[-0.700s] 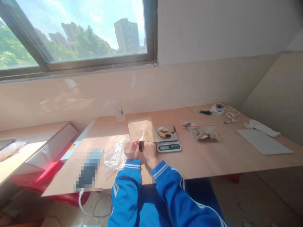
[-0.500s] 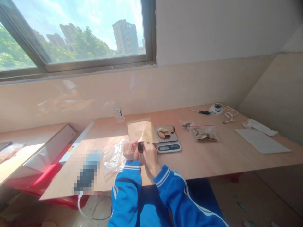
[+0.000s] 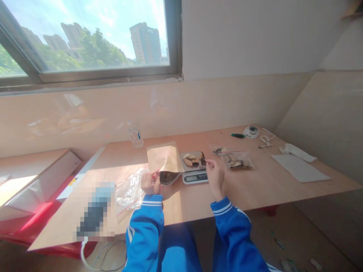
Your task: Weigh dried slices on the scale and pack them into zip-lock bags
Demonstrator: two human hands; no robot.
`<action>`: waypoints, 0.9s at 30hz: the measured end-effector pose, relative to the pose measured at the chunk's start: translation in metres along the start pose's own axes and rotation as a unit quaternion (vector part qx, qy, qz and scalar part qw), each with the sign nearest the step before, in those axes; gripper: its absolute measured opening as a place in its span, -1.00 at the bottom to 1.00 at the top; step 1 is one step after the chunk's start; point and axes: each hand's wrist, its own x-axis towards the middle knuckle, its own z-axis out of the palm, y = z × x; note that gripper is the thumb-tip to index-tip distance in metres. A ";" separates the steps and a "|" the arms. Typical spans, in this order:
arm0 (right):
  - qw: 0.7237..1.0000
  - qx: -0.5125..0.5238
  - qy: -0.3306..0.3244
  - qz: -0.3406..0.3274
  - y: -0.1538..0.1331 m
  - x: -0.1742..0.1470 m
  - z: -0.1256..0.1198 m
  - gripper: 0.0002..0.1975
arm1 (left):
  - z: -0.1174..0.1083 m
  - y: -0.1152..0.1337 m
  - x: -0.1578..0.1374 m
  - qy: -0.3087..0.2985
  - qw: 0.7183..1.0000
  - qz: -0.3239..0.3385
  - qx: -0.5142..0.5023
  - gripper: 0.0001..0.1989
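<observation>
My left hand (image 3: 149, 183) is closed on the near edge of a brown paper bag (image 3: 164, 156), whose dark mouth gapes toward me. At the kitchen scale (image 3: 195, 176), my right hand (image 3: 215, 175) has its fingertips pinched on a dark-edged dried slice (image 3: 203, 161) at the right side of the weighing plate. Several brown and cream dried slices (image 3: 190, 159) lie on that plate. The bag's right edge touches or overlaps the scale's left side. Beside my left hand rests a clear zip bag (image 3: 131, 189), crumpled. What lies deep inside the paper bag is hidden.
Zip bags of similar slices (image 3: 236, 161) lie right of the scale. Farther back are a screwdriver (image 3: 237, 135), a white dome camera (image 3: 251, 131) and its cable. White sheet (image 3: 300, 168) lies at right, plastic bottle (image 3: 135, 136) stands at back left, blurred phone-like object (image 3: 95, 211) at front left.
My right hand has left the paper bag and moved right to the scale, pinching a slice there. The bag's mouth now shows wider. My left hand still grips the bag; the view has shifted slightly.
</observation>
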 end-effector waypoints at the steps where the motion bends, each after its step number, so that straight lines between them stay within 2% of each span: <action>1: 1.000 -0.022 -0.006 -0.006 0.004 0.006 0.003 -0.76 | 0.000 0.000 0.000 -0.004 1.000 -0.006 0.002 -0.85; 4: 0.998 -0.040 -0.022 -0.049 0.011 0.012 0.008 -0.73 | 0.000 0.000 0.000 -0.006 1.000 -0.010 0.003 -0.87; 7: 0.997 -0.009 -0.002 -0.075 0.017 0.005 0.007 -0.70 | -0.001 0.000 0.000 -0.009 1.000 -0.003 0.000 -0.87; 11: 0.999 0.032 0.013 -0.040 0.034 -0.005 0.001 -0.68 | -0.003 0.004 0.000 -0.019 1.000 -0.018 0.008 -0.86; 16: 0.998 0.054 -0.005 0.005 0.045 -0.009 -0.001 -0.69 | -0.003 0.005 0.000 -0.026 0.998 -0.046 0.027 -0.80; 27: 0.999 0.037 0.009 0.006 0.049 -0.009 -0.002 -0.70 | 0.001 -0.005 -0.001 -0.012 0.992 -0.095 0.076 -0.78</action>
